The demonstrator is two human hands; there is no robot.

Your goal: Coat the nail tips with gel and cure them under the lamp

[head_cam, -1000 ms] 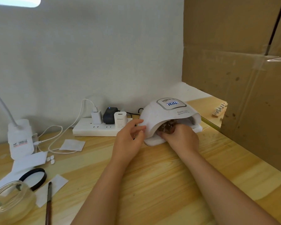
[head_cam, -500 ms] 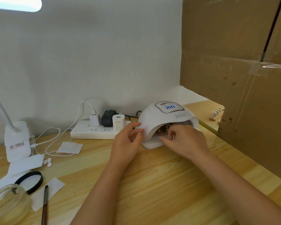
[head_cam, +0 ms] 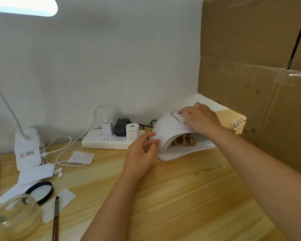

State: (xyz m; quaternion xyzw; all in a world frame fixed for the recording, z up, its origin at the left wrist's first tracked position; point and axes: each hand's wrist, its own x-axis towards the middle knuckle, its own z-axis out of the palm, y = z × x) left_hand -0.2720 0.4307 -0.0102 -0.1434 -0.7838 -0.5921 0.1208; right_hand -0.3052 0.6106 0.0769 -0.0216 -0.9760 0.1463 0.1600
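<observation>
A white dome-shaped curing lamp point(head_cam: 167, 129) stands on the wooden table point(head_cam: 181, 197) near the wall. Inside its opening sit wooden holders with nail tips point(head_cam: 183, 140). My right hand point(head_cam: 201, 119) lies on top of the lamp, its fingers on the control panel. My left hand point(head_cam: 141, 152) touches the lamp's left front edge with relaxed fingers. Another wooden rack of nail tips point(head_cam: 237, 123) stands behind the lamp on the right.
A white power strip point(head_cam: 108, 141) with chargers lies left of the lamp. Far left are a desk lamp base point(head_cam: 27, 148), paper pieces, a black ring point(head_cam: 40, 191), a glass jar point(head_cam: 16, 214) and a brush point(head_cam: 55, 218). Cardboard point(head_cam: 259, 66) walls the right side.
My right hand has left the lamp's opening and risen onto the top panel. The holders with nail tips stay inside the lamp. My left hand stays at the lamp's left edge.
</observation>
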